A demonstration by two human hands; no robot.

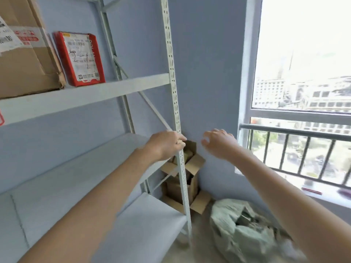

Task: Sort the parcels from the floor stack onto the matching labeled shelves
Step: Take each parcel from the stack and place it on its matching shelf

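A white metal shelf rack fills the left side. On its upper shelf stand a large brown carton and a red parcel with a white label. My left hand grips the rack's perforated front post. My right hand hovers in the air to the right of the post, fingers loosely spread, holding nothing. On the floor in the corner behind the post stand open cardboard boxes. A pale green sack lies on the floor to their right.
The middle shelf and lower shelf are bare white boards. A blue wall stands behind. A window with a dark railing takes up the right side, above a sill.
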